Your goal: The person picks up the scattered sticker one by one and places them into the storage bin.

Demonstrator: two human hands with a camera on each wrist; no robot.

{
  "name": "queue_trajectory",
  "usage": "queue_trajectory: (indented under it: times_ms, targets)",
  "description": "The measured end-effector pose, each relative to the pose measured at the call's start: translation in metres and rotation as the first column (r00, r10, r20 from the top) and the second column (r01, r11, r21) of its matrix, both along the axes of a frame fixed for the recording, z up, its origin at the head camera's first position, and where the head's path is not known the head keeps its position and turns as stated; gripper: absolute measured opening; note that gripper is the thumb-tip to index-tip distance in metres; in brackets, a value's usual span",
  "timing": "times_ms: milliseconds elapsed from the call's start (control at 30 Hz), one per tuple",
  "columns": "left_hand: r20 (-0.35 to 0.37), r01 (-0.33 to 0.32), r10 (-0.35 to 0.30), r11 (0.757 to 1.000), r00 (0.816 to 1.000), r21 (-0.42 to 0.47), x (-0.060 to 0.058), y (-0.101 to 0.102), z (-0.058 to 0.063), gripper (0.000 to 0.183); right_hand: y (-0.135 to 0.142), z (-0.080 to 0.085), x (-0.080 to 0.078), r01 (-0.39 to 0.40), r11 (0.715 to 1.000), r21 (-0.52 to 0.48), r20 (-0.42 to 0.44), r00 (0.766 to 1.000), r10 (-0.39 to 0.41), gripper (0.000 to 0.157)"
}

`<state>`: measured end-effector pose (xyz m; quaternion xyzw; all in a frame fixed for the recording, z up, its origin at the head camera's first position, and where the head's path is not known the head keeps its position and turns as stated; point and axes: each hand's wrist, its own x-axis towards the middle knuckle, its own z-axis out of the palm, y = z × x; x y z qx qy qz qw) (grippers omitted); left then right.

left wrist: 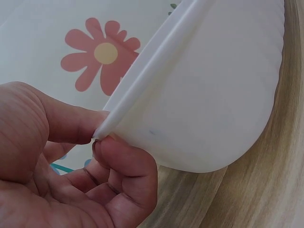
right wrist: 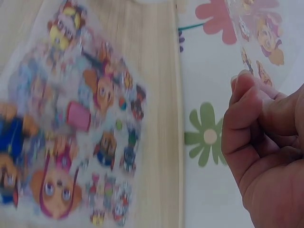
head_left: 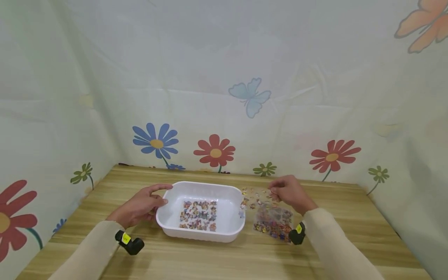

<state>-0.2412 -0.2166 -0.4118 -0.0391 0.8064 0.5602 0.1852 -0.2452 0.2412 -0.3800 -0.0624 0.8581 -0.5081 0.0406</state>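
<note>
A white plastic basin sits on the wooden table, a sheet of small cartoon stickers lying flat on its floor. My left hand pinches the basin's left rim between thumb and finger, as the left wrist view shows up close. On the other side, my right hand pinches the edge of a clear sticker sheet, which hangs by the basin's right rim. Below that hand a stack of cartoon sticker sheets rests on the table.
The wooden table runs back to a pale cloth backdrop printed with flowers and butterflies. Cloth also closes in the left and right sides. A black wrist camera is strapped to the left wrist, another to the right.
</note>
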Motion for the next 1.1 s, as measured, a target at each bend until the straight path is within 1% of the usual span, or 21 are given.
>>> queue_trajectory:
  times_ms: [233, 400, 500, 633, 867, 1100]
  targets:
    - [-0.003, -0.006, 0.006, 1.0, 1.0, 0.005, 0.0, -0.001, -0.002, 0.059, -0.019, -0.003, -0.006, -0.045, 0.999, -0.029, -0.021, 0.999, 0.045, 0.02]
    - [0.0, -0.009, 0.009, 1.0, 1.0, 0.017, 0.0, -0.001, -0.003, 0.059, -0.03, -0.004, -0.009, -0.044, 0.999, -0.025, -0.01, 0.999, 0.043, 0.02]
    - [0.002, -0.015, 0.015, 1.0, 1.0, 0.014, 0.0, -0.001, -0.003, 0.058, -0.036, -0.003, -0.01, -0.037, 0.999, -0.003, -0.006, 0.999, 0.037, 0.019]
    - [0.003, -0.016, 0.015, 1.0, 1.0, 0.01, -0.001, 0.0, -0.003, 0.059, -0.045, 0.0, -0.01, -0.039, 0.999, -0.004, 0.002, 0.999, 0.039, 0.019]
    - [-0.002, -0.013, 0.013, 1.0, 1.0, 0.01, -0.001, 0.0, -0.002, 0.058, -0.06, 0.003, -0.013, -0.089, 0.996, -0.015, 0.005, 0.996, 0.089, 0.018]
    - [0.008, -0.023, 0.023, 1.0, 1.0, -0.004, -0.001, 0.001, -0.001, 0.058, -0.073, 0.005, -0.019, -0.123, 0.992, 0.011, -0.001, 0.992, 0.123, 0.02]
